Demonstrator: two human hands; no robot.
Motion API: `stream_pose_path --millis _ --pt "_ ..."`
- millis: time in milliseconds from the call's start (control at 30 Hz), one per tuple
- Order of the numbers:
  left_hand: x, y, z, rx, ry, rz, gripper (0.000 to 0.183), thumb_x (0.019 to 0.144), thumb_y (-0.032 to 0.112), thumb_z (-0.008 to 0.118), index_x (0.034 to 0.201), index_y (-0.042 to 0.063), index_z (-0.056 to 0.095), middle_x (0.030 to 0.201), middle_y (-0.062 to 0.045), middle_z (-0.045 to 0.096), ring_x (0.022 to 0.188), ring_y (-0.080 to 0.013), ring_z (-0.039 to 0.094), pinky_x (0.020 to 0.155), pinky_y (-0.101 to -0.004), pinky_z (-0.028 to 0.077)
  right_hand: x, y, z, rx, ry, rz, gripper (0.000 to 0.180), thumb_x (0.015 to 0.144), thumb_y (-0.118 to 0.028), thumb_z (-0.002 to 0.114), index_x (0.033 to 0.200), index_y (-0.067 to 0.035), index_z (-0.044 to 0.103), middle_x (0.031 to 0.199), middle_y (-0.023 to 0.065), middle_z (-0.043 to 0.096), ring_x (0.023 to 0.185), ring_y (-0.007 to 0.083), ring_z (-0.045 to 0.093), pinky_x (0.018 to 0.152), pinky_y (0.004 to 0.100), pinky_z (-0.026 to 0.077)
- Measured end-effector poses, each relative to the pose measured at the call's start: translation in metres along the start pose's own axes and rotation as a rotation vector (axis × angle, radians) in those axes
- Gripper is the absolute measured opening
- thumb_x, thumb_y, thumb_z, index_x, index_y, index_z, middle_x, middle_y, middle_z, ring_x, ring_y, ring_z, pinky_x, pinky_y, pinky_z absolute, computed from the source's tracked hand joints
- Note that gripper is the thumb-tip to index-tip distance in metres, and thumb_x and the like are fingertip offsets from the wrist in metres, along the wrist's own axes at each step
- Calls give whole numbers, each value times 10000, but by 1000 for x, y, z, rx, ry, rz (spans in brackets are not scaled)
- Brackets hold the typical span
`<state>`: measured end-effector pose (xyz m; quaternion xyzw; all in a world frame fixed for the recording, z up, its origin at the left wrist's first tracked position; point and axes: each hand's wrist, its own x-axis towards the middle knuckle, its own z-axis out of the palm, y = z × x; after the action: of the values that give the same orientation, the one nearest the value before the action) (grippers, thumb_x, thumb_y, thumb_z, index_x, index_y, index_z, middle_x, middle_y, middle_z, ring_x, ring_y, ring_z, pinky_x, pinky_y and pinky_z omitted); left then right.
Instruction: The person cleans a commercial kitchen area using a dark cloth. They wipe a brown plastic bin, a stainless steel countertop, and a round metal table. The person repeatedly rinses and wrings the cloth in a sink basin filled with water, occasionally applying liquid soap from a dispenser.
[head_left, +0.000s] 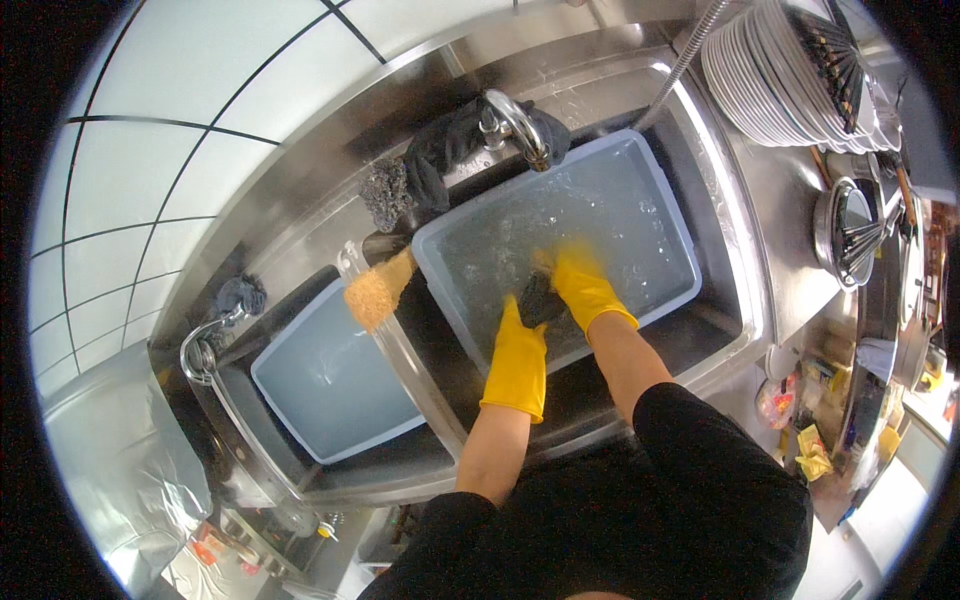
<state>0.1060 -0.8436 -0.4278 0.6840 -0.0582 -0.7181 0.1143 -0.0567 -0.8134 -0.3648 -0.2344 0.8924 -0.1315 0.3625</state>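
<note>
Yellow rubber gloves cover both hands. My left hand (519, 346) reaches into the murky water of a grey-blue plastic tub (480, 214), its thumb and fingers against a dark cloth (541, 297). On the cloth's right side my right hand (583, 281) dips into the same water, its fingertips blurred beneath the surface. The cloth seems gripped between both hands, partly under water. The tub sits in the right basin of a stainless steel double sink (720, 202). Above its far rim curves a chrome faucet (517, 127).
A tan scrubbing pad (375, 296) lies on the divider. Left of it, a second tub (337, 375) holds water. A steel-wool scourer (385, 193) and a dark cloth (427, 169) rest behind. Stacked white plates (765, 82) and a metal pot (829, 232) stand on the right counter.
</note>
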Motion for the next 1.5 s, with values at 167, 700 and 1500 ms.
stream_pose_path --millis 167,700,1500 --pt "26 12 4 -201 -297 -25 716 922 642 562 1406 117 515 1357 -167 575 1188 -344 571 1007 -509 479 -16 -20 36 -84 112 12 659 952 -545 544 1338 -12 583 1393 260 539 1299 386 516 1090 448 394" --pt "-5 26 11 46 -252 -98 449 969 497 545 1221 139 646 1166 -105 681 1022 -277 641 852 -474 526 -85 -12 86 199 161 -259 348 934 -378 599 1082 -77 692 1059 218 696 924 430 669 802 477 530" --pt "-69 51 -3 -27 -676 -485 598 946 481 602 1411 123 488 1412 -164 523 1207 -387 547 963 -578 477 -136 -20 -32 144 -242 -516 467 895 -383 664 1167 -4 679 1208 263 624 1151 408 572 996 456 448"
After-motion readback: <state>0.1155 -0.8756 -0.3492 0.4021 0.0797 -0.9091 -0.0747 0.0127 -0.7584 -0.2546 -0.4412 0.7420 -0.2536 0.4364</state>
